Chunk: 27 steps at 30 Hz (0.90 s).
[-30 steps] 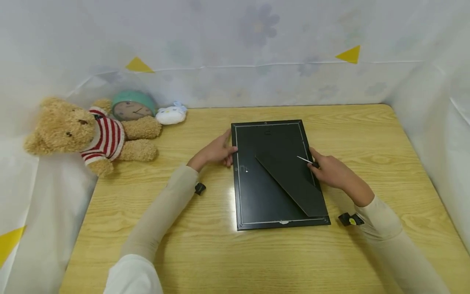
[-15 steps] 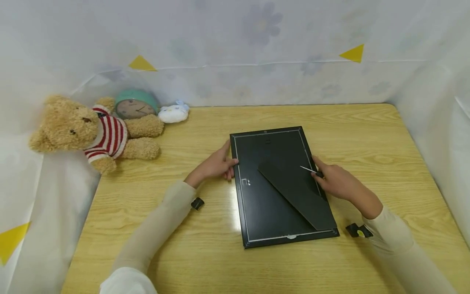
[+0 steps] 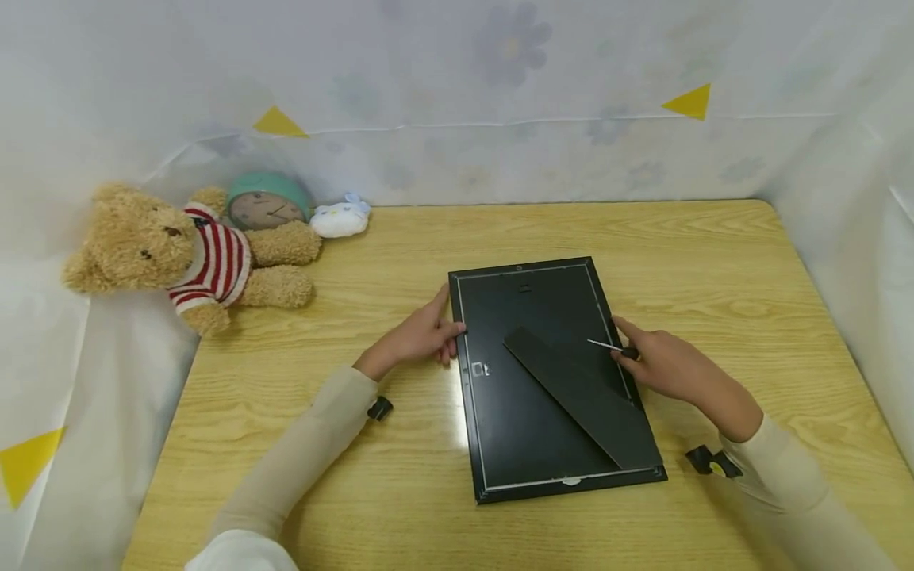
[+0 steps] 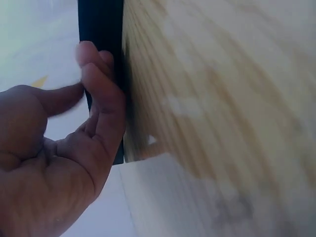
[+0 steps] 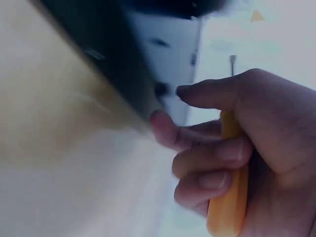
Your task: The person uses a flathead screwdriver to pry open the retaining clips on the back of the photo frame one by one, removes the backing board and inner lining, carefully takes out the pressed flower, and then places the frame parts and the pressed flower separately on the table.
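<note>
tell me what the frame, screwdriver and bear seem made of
Frame: perhaps painted wood or plastic; black, smooth, slight sheen.
Screwdriver: handle likely plastic, smooth yellow-orange; shaft probably metal, thin and silvery.
Bear: plush fabric, matte, curly pile; striped shirt looks knitted.

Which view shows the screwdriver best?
Right wrist: the screwdriver shows its orange handle, gripped by the right hand, and its tip, though the hand covers part. Head shows only the thin shaft and a dark piece at the hand. Left wrist doesn't show it.
</note>
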Tool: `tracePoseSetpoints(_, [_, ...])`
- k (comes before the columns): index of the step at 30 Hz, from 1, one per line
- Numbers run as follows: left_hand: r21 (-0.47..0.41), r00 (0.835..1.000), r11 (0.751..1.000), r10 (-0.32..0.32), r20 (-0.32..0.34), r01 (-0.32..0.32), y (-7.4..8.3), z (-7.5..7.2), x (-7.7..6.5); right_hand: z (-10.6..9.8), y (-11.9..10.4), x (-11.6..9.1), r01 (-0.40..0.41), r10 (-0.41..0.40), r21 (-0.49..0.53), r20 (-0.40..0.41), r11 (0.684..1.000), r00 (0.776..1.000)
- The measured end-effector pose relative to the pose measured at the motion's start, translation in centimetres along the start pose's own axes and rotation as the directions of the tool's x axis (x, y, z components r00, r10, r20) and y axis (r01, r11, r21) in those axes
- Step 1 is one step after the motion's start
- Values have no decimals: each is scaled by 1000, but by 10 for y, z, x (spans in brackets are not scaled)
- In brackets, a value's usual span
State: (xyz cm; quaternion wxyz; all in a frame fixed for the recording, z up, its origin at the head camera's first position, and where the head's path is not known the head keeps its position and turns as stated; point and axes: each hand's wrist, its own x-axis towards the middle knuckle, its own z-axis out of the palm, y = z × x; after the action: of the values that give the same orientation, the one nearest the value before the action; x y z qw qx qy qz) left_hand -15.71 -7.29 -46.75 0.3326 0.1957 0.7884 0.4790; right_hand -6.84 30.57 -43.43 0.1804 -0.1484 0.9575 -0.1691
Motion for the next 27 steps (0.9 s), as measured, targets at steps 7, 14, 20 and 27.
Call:
tracePoseSetpoints(7, [232,998,971,44,50,-55,0,-3,-6,-37,-35,21,79,-81,-106,-21,991,996])
tracePoseSetpoints(14, [262,992,961,65,105,-91,3,-4,-4,-28,-67,70,351,-346,-208,60,913,936])
tracePoseSetpoints(20, [286,992,953,75,97,-100,5,-5,-5,-18,-87,101,414,-388,-224,151,883,909])
tracePoseSetpoints(27, [288,992,951,93,89,-115,8,-3,-4,-12,-95,116,416,-386,-158,188,896,903])
